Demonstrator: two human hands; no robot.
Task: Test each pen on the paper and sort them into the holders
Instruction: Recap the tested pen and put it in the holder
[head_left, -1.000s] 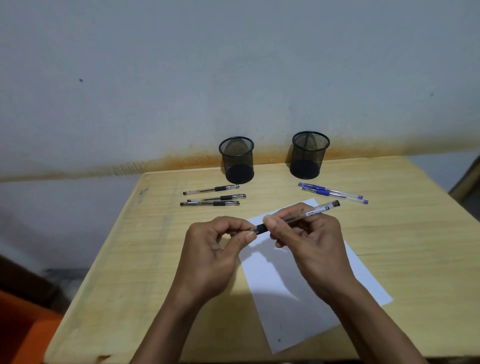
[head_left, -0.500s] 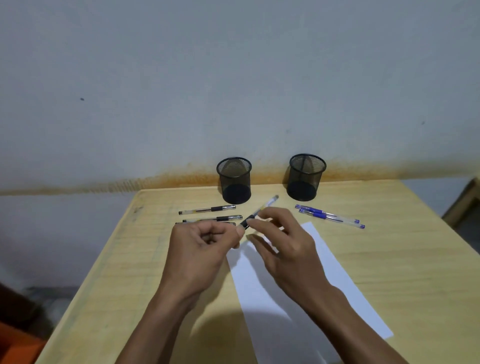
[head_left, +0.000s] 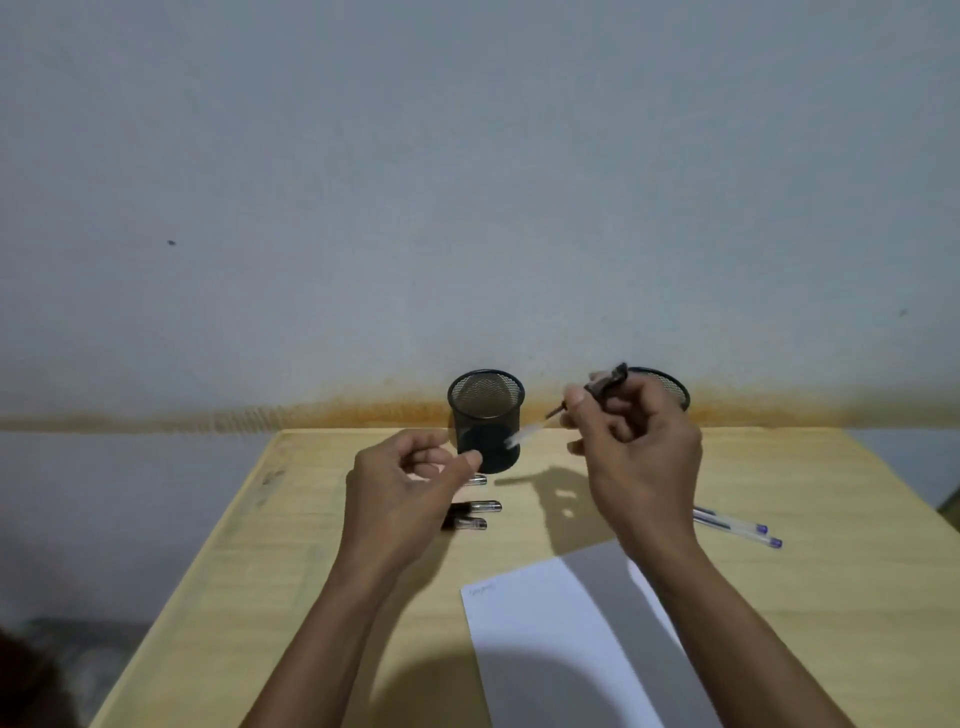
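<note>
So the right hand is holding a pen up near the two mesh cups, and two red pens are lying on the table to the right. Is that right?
Not quite. The head view shows the two loose pens on the right are blue, not red. The rest holds: the right hand holds a pen up near the two mesh cups.

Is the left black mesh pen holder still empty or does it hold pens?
Empty. The left black mesh pen holder stands upright; only bare mesh and its dark base show through its open top, and no pen rises above the rim.

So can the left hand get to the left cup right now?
Probably yes. The left hand is just in front of the left cup, with nothing between them. Whether its curled fingers hold something small is unclear.
</note>
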